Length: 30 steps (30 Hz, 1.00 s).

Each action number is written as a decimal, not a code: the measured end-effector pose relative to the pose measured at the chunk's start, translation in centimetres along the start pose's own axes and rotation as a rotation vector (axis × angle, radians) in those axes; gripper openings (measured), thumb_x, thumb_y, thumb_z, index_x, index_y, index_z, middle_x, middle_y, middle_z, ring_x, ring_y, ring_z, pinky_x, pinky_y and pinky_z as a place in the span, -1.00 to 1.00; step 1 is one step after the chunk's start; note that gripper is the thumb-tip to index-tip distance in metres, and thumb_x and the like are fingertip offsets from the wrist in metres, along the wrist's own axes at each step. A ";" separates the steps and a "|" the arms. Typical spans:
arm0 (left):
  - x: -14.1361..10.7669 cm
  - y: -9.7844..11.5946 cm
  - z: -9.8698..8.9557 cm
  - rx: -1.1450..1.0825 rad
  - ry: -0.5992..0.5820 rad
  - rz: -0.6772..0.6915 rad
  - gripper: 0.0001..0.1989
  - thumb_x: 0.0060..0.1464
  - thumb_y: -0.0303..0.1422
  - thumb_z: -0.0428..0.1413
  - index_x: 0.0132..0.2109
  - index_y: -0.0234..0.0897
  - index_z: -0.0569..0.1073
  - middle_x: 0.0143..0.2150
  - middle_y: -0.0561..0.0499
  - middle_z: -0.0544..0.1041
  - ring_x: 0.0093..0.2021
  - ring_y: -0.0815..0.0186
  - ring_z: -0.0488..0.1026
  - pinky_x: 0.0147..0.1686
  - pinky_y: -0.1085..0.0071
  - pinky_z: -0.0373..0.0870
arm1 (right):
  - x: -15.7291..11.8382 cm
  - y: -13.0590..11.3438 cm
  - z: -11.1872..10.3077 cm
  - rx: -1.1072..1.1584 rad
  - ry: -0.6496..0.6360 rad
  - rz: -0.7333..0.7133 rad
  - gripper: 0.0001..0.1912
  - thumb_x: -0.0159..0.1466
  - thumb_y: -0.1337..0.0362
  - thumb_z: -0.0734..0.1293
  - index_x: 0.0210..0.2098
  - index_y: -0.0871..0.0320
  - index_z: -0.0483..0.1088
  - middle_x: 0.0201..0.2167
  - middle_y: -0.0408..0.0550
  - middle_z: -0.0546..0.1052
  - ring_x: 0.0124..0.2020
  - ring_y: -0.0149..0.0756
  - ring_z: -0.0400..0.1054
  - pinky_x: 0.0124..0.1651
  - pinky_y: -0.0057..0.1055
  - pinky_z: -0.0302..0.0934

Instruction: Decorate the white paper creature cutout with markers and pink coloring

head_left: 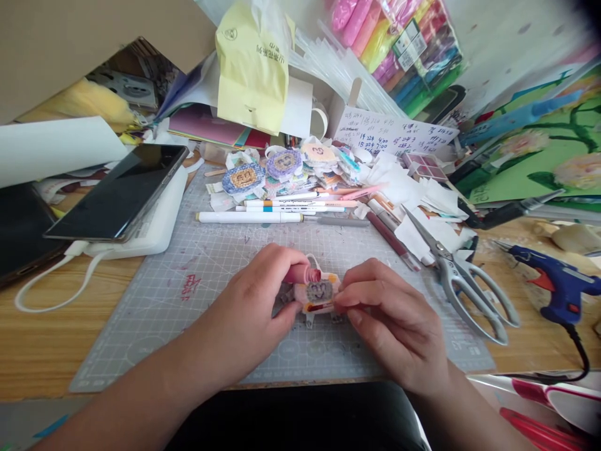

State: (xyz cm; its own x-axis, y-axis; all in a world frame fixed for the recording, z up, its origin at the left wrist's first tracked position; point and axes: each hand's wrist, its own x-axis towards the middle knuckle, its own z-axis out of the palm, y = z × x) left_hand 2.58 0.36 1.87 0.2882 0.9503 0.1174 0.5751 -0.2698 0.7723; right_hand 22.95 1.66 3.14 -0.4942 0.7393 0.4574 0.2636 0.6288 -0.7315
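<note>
My left hand [253,297] is wrapped round a small pink lip gloss tube [300,274], whose uncapped threaded neck points right. Its thumb rests at the left edge of a small paper craft piece [319,291] with a smiling face on a grey patch. Pinched in my right hand [397,319] is a thin applicator wand [320,307]; its dark red tip lies over the lower edge of the craft piece. The wand's handle is hidden by my fingers. Under both hands lies a grey gridded cutting mat [173,338].
Grey scissors [462,282] and a blue glue gun [554,275] lie to the right. A phone [122,191] rests on a white box at left. Pens [248,217] and a heap of face-decorated paper pieces [284,164] line the back of the mat.
</note>
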 end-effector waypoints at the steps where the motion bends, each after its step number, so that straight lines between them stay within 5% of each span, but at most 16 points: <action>1: 0.0 0.0 0.0 -0.001 0.002 0.003 -0.68 0.00 -0.59 0.07 -0.12 -0.14 0.29 -0.17 0.09 0.40 -0.17 0.30 0.39 -0.20 0.37 0.33 | 0.0 0.0 0.0 -0.003 -0.002 -0.001 -0.73 0.17 0.55 0.22 -0.26 0.17 0.46 -0.35 0.00 0.44 -0.33 -0.26 0.36 -0.34 -0.32 0.32; 15: 0.0 0.0 -0.1 -0.001 -0.002 -0.003 -0.69 0.01 -0.57 0.07 -0.11 -0.14 0.28 -0.17 0.09 0.39 -0.17 0.30 0.39 -0.20 0.38 0.33 | -0.3 0.4 0.1 0.017 0.024 0.015 -0.73 0.19 0.56 0.23 -0.27 0.17 0.49 -0.30 0.01 0.45 -0.29 -0.25 0.36 -0.28 -0.30 0.29; 22: 0.0 -0.1 -0.4 0.023 -0.033 -0.056 -0.69 0.04 -0.52 0.09 -0.09 -0.09 0.28 -0.14 0.10 0.39 -0.14 0.30 0.38 -0.15 0.37 0.33 | -0.8 2.3 -0.8 0.475 0.562 0.286 -0.85 0.25 0.34 0.30 -0.24 0.06 0.52 -0.43 -0.11 0.49 -0.38 -0.28 0.35 -0.28 -0.33 0.25; 30: 0.0 -0.2 -0.5 0.048 -0.044 -0.119 -0.73 0.09 -0.41 0.09 -0.06 -0.10 0.28 -0.11 0.06 0.40 -0.11 0.24 0.38 -0.12 0.30 0.33 | -0.9 3.2 -1.7 0.486 0.458 0.394 -0.81 0.30 0.14 0.33 -0.36 0.12 0.46 -0.54 -0.19 0.47 -0.63 -0.48 0.17 -0.56 -0.51 0.08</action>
State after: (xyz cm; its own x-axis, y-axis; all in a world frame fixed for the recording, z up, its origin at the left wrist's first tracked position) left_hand 2.06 0.52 2.01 0.2485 0.9686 -0.0016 0.6431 -0.1638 0.7481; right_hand 25.62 3.42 1.22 -0.0194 0.9789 0.2032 -0.0965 0.2004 -0.9749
